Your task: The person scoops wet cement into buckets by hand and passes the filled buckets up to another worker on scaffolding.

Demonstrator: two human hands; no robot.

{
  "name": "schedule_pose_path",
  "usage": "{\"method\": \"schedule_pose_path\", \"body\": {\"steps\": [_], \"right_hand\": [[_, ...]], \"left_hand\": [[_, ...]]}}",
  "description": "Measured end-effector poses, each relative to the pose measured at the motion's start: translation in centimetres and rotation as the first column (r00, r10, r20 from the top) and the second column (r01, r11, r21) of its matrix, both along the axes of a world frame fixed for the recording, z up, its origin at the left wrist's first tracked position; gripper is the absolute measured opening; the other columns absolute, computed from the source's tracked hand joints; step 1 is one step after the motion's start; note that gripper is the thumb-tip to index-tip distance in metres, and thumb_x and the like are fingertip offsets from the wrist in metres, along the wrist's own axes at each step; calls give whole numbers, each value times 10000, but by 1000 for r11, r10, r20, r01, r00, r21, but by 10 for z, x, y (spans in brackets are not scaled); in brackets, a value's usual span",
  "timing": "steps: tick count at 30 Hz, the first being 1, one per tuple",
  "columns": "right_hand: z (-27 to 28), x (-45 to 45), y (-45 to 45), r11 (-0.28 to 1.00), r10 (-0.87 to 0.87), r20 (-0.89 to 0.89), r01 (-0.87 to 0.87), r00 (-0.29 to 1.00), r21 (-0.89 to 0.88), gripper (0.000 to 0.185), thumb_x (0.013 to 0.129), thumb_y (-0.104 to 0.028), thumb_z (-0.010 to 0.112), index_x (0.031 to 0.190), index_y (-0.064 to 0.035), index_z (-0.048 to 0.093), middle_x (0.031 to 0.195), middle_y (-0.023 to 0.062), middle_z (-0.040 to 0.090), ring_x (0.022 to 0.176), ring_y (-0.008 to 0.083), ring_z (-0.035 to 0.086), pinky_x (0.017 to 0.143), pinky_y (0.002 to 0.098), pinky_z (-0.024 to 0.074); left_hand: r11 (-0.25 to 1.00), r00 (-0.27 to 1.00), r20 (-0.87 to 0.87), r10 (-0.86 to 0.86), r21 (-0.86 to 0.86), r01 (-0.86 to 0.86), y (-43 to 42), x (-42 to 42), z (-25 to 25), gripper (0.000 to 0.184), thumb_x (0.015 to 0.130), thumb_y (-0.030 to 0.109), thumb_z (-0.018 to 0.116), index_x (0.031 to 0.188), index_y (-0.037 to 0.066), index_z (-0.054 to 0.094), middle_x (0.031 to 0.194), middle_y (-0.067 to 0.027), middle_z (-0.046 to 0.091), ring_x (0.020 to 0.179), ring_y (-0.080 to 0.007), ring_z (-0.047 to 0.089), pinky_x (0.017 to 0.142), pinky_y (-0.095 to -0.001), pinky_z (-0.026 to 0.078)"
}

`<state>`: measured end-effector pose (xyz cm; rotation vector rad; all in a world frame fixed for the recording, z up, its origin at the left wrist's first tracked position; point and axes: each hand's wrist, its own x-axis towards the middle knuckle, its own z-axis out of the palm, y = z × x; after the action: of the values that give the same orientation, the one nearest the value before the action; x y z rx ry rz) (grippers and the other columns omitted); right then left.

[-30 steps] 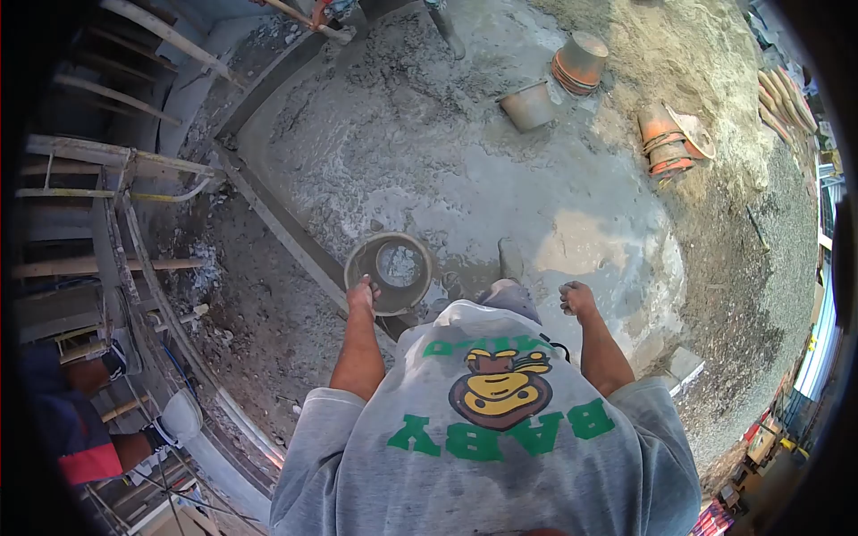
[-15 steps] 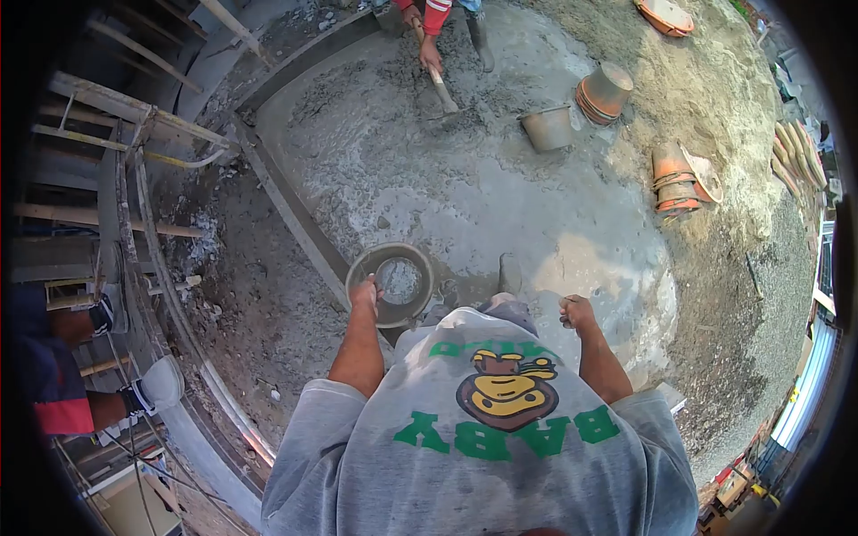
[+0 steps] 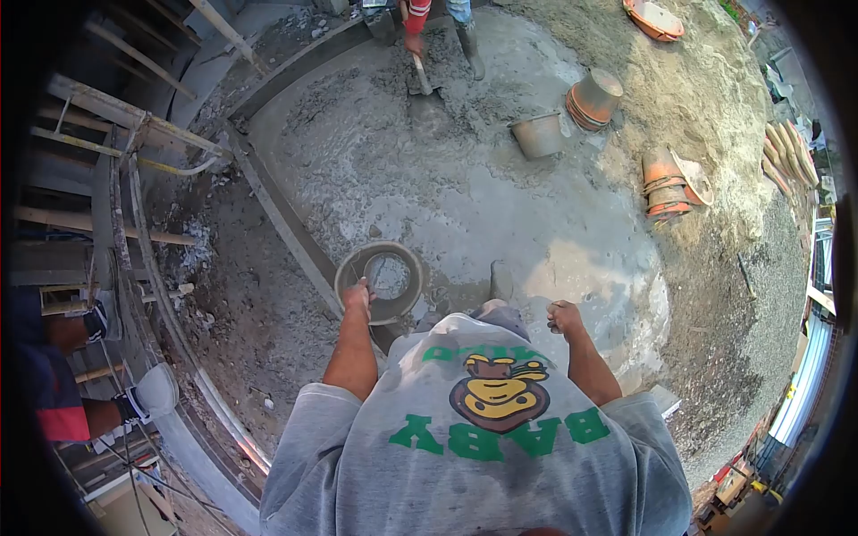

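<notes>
My left hand [image 3: 358,298] is closed at the near left rim of a round, mortar-stained bucket [image 3: 413,290], which I see from above. Pale grey material shows at the bucket's bottom. My right hand [image 3: 562,317] hangs in a loose fist beyond my shirt, apart from any object, and I see nothing in it. Wet grey mortar [image 3: 500,210] spreads over the ground beneath and in front of both hands.
A co-worker's gloved or bare hand [image 3: 414,45] grips a long-handled hoe [image 3: 424,79] in the mortar. A bucket [image 3: 539,136] and stacked buckets [image 3: 593,98] stand right of it; more buckets [image 3: 666,183] lie farther right. A low border [image 3: 281,214] runs left. Another person's shoe [image 3: 157,389] is at left.
The co-worker's hoe has shifted slightly left and away, with its blade now in the mortar and one hand less visible. My hands keep nearly the same pose while the view shifts slightly.
</notes>
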<state>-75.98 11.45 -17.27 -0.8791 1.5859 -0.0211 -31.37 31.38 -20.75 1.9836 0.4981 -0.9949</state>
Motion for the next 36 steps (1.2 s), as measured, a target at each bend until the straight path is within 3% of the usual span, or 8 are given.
{"method": "schedule_pose_path", "body": {"steps": [2, 5, 17, 20, 23, 26, 29, 36], "right_hand": [[-2, 1, 0, 1000, 19, -14, -19, 1000, -3, 184, 766, -160, 559, 891, -29, 529, 658, 48, 495, 479, 134, 472, 393, 252, 358], [-2, 0, -1, 1000, 16, -4, -16, 1000, -6, 193, 765, -165, 562, 901, -31, 535, 658, 45, 495, 479, 131, 469, 391, 249, 361], [-2, 3, 2, 1000, -1, 14, 1, 1000, 20, 172, 762, -148, 559, 881, -27, 529, 633, 35, 472, 455, 114, 430, 377, 241, 331], [-2, 4, 3, 1000, 8, 4, -8, 1000, 8, 175, 759, -149, 560, 878, -25, 527, 622, 31, 463, 451, 114, 421, 375, 242, 327], [2, 6, 1, 1000, 8, 20, -9, 1000, 22, 174, 758, -150, 556, 874, -23, 525, 632, 37, 467, 454, 118, 423, 375, 244, 330], [-1, 6, -3, 999, 42, 3, -42, 999, 10, 192, 757, -158, 553, 886, -18, 529, 656, 50, 484, 468, 128, 446, 381, 248, 342], [5, 13, -9, 998, 53, -44, -54, 998, -12, 228, 728, -134, 553, 922, -16, 569, 617, 48, 500, 458, 130, 465, 382, 276, 378], [-1, 10, -29, 990, 130, -64, -134, 989, -52, 212, 723, -141, 548, 896, -22, 572, 633, 52, 527, 467, 138, 490, 392, 285, 409]], "left_hand": [[1000, 1000, -15, -3, -29, 2, 2, -1, -3, 245, 853, 335, 550, 856, 93, 589, 691, -17, 602, 515, -129, 543, 405, -286, 304], [998, 998, -52, -32, -48, 30, -3, -5, 17, 233, 852, 313, 545, 955, 110, 593, 769, -5, 618, 615, -134, 582, 524, -322, 389], [999, 998, -44, -33, -6, 33, 0, -7, 2, 237, 841, 334, 558, 913, 110, 586, 741, -15, 616, 577, -146, 584, 519, -330, 384], [999, 998, -51, 28, -20, -29, 1, -6, 2, 241, 840, 326, 581, 857, 85, 595, 670, -17, 577, 488, -134, 542, 412, -283, 321], [1000, 999, -47, -22, 13, 22, 8, -2, -8, 239, 836, 341, 557, 907, 114, 580, 736, -13, 608, 552, -143, 567, 531, -341, 383], [1000, 999, -41, -19, 9, 19, 9, -3, 0, 240, 837, 352, 553, 908, 124, 582, 755, -5, 604, 565, -142, 564, 564, -356, 388], [999, 999, -18, 47, 0, -47, 8, -3, 0, 232, 847, 329, 570, 827, 98, 572, 652, -4, 564, 490, -125, 541, 391, -272, 288], [991, 996, -33, 85, -102, -88, -3, 8, 8, 213, 841, 314, 559, 825, 103, 576, 672, -1, 579, 509, -128, 552, 402, -274, 294]]}}
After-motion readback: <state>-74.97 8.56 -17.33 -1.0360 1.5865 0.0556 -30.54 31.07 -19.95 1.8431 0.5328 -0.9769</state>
